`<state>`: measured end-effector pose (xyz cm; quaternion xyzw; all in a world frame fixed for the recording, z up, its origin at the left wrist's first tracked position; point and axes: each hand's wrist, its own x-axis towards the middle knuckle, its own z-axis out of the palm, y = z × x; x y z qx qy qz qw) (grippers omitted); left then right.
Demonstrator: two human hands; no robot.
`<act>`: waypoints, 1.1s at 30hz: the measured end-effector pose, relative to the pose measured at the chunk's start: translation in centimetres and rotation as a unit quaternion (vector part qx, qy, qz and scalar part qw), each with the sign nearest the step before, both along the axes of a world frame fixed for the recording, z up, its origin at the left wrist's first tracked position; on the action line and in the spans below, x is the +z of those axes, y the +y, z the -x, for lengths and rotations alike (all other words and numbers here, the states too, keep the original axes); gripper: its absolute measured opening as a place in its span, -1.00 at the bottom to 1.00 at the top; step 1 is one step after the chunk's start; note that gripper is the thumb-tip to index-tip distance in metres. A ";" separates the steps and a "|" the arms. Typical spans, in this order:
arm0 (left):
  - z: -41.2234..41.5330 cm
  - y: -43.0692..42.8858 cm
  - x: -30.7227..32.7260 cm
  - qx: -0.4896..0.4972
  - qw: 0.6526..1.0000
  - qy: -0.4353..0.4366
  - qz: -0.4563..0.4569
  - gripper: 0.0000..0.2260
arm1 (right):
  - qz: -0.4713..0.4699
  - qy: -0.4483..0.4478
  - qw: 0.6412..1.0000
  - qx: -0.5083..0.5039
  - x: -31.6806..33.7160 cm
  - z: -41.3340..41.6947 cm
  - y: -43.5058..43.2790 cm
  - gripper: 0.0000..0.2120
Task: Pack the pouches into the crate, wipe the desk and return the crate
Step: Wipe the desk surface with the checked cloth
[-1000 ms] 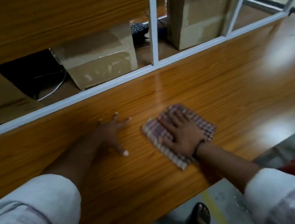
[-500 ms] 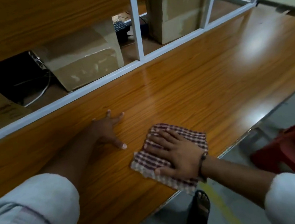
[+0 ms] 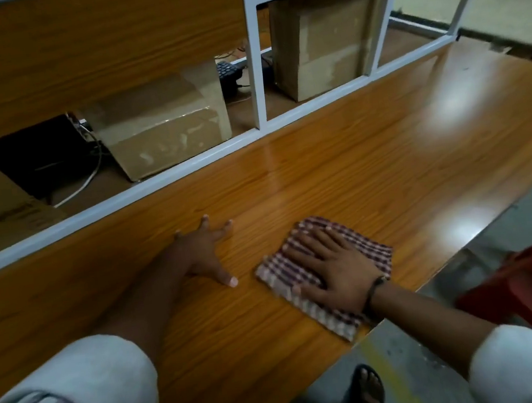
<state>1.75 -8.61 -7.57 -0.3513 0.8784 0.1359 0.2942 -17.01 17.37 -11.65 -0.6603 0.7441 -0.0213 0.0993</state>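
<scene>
While the right hand lay flat on the checked cloth, fingers straight and spread, pressing it down rather than gripping it, the cloth sat on the wooden desk with its near corner reaching the desk's front edge. Just left of the cloth and apart from it, the left hand rested released on the bare wood, fingers splayed, thumb pointing toward the cloth, holding nothing. A dark band circled the wrist at the cloth's near side. Beyond the cloth, a white frame ran along the desk's far edge. Behind that frame, further from the cloth, stood a low cardboard box, a taller cardboard box and, between them, part of a dark keyboard. Right of the cloth, below desk level, was a red plastic thing, cut off by the picture's edge and too little shown to name. Nearer than the cloth, on the grey floor, a sandalled foot showed
</scene>
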 end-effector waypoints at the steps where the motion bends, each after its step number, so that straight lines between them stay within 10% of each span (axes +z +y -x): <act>1: -0.1 -0.2 -0.1 0.004 1.000 0.004 -0.004 0.30 | -0.002 -0.001 0.998 -0.060 0.0 1.4 -0.9 -0.26; 4: -0.2 -0.3 -0.7 0.016 1.000 0.013 -0.014 0.33 | -0.009 0.006 0.978 -0.209 -0.1 4.2 -3.3 -0.18; 11: 4.5 1.8 0.4 0.051 0.998 0.046 -0.004 0.20 | 0.004 0.003 0.996 -0.084 -0.1 1.6 -1.2 -0.26; 25: 18.3 -1.4 -0.6 0.054 0.998 0.036 -0.016 0.25 | 0.009 0.005 0.980 -0.200 -0.7 24.0 -10.2 -0.16; 33: 19.0 -1.8 -2.2 0.098 0.994 0.027 -0.028 0.26 | 0.013 -0.011 0.999 -0.027 -0.9 23.5 -22.3 -0.21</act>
